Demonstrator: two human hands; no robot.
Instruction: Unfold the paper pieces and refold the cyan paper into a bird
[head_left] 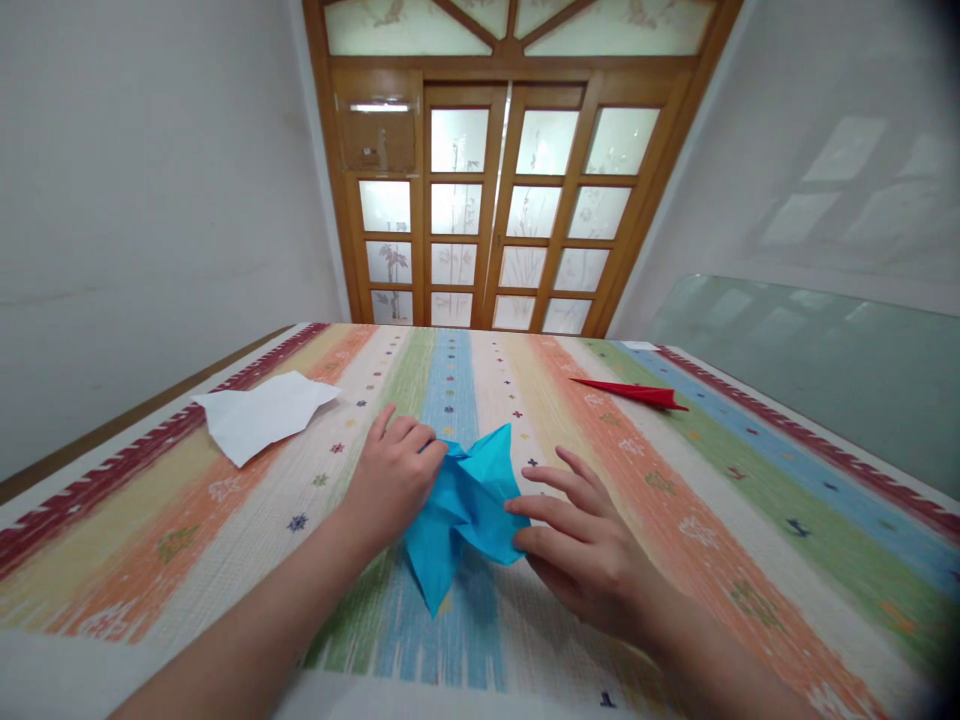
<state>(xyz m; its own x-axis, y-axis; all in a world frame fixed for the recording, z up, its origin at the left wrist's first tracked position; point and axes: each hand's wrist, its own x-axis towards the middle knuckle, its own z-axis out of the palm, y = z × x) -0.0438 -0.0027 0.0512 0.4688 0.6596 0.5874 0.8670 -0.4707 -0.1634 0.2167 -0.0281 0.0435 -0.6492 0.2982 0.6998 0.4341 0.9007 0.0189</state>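
Partly folded blue paper sheet lies mid-desk on striped woven cloth. Left hand fingers curled, pinching its left edge; right hand fingers spread, thumb and forefinger nipping right edge. White folded paper far left, red folded paper plane far right. No readable writing.

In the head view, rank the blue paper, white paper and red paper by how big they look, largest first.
1. blue paper, held by the left hand and right hand
2. white paper, only slightly smaller
3. red paper, clearly smallest

The blue piece lies nearest the camera, so the top two are unsure in true size.
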